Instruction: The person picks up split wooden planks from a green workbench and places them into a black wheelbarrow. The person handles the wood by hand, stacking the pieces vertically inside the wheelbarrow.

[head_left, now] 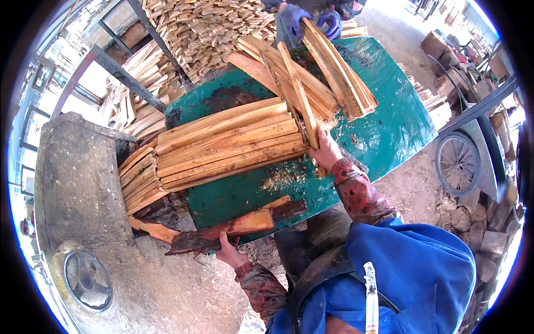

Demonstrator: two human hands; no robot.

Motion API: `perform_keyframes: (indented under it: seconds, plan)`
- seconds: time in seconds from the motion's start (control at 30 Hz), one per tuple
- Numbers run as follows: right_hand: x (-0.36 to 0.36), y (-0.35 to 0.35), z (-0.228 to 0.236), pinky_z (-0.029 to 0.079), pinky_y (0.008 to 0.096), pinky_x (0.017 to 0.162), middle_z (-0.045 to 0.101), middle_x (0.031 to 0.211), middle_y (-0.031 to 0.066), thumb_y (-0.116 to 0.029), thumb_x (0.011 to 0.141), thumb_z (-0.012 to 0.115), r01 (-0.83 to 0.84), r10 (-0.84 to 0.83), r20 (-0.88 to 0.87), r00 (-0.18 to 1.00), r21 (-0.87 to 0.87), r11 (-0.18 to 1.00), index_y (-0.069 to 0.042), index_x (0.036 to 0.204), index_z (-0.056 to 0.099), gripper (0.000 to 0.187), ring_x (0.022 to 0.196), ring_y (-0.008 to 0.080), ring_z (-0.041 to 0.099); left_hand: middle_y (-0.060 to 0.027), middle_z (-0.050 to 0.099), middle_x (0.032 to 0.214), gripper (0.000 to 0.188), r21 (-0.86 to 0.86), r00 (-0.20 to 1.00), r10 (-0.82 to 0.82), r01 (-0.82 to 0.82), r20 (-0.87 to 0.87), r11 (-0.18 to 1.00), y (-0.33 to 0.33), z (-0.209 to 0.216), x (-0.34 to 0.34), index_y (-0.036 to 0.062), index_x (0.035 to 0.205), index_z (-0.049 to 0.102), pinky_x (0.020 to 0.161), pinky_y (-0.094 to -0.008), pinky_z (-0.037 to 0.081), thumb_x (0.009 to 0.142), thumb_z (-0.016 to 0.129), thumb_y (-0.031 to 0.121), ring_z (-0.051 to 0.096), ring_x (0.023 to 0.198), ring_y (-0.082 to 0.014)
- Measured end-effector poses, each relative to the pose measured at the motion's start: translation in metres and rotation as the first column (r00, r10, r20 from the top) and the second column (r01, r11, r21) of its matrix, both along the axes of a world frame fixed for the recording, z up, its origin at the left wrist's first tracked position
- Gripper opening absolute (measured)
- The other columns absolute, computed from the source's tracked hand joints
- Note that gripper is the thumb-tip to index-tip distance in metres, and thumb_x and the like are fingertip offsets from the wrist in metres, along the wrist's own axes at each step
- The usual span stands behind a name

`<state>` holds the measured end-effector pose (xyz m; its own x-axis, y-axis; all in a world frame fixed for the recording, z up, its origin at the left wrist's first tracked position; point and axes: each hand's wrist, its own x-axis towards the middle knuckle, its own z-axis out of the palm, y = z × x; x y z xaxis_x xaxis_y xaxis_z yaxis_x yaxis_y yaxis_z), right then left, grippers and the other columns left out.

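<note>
My left hand (231, 253) is closed round the lower edge of a bark-edged wood slab (247, 224), which lies along the near edge of the green table (245, 195). Farther right, my right hand (328, 150) is closed on the near end of a narrow wooden strip (297, 89) that points away from me. Just left of that hand lies a row of sawn boards (228, 142) side by side. More boards (289, 72) lie at an angle beyond it. The fingertips of both hands are partly hidden.
Across the table, a person in purple gloves (293, 21) holds long slats (339, 69). On the left stands a worn grey machine (78, 172) with a handwheel (87, 280). Cut wood is heaped behind (211, 33). A spoked wheel (458, 163) and logs are at right.
</note>
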<state>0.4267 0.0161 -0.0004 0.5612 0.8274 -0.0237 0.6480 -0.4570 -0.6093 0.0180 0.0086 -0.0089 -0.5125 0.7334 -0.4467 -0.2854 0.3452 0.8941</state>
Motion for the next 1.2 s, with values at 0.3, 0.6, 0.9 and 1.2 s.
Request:
perform_keyframes:
  seconds: [0.3, 0.6, 0.9, 1.2]
  plan:
    - [0.071, 0.021, 0.009, 0.047, 0.0413, 0.099, 0.061, 0.12, 0.03, -0.028, 0.072, 0.071, -0.091, 0.061, -0.383, 0.922, -0.062, 0.994, 0.008, 0.138, 0.042, 0.081, 0.114, 0.0381, 0.06, -0.0092, 0.068, 0.101, 0.04, 0.006, 0.988, 0.074, -0.075, 0.136, 0.997, -0.012, 0.002, 0.014, -0.0012, 0.112, 0.063, 0.077, -0.0374, 0.054, 0.084, 0.075, 0.026, 0.065, 0.088, -0.0205]
    - [0.077, -0.004, 0.009, 0.049, 0.0442, 0.099, 0.048, 0.132, 0.0321, -0.024, 0.068, 0.078, -0.197, 0.196, -0.017, 0.98, -0.136, 0.971, 0.005, 0.149, 0.019, 0.104, 0.118, 0.0436, 0.055, -0.0143, 0.065, 0.112, 0.037, 0.114, 0.973, 0.086, -0.113, 0.216, 0.987, -0.043, -0.036, -0.008, -0.0049, 0.121, 0.058, 0.08, -0.0378, 0.055, 0.092, 0.062, 0.018, 0.065, 0.093, -0.0267]
    - [0.081, -0.037, 0.028, 0.043, 0.0431, 0.105, 0.046, 0.135, 0.0291, -0.021, 0.067, 0.083, -0.057, 0.055, 0.096, 0.994, 0.025, 0.998, 0.003, 0.146, 0.032, 0.097, 0.123, 0.0405, 0.049, -0.0127, 0.064, 0.109, 0.037, 0.117, 0.989, 0.003, -0.021, 0.151, 0.993, -0.058, -0.015, -0.008, -0.0104, 0.115, 0.059, 0.08, -0.0359, 0.054, 0.087, 0.07, 0.011, 0.064, 0.094, -0.0222]
    - [-0.091, 0.031, 0.111, 0.038, 0.0469, 0.108, 0.044, 0.136, 0.0194, -0.016, 0.064, 0.085, -0.756, 0.639, 0.441, 0.631, 0.163, 0.634, -0.002, 0.138, 0.047, 0.085, 0.128, 0.0389, 0.041, -0.009, 0.066, 0.103, 0.037, 0.072, 0.986, -0.098, 0.089, 0.137, 0.993, -0.06, -0.04, -0.044, -0.0025, 0.116, 0.059, 0.065, -0.032, 0.055, 0.082, 0.072, 0.007, 0.065, 0.08, -0.0185]
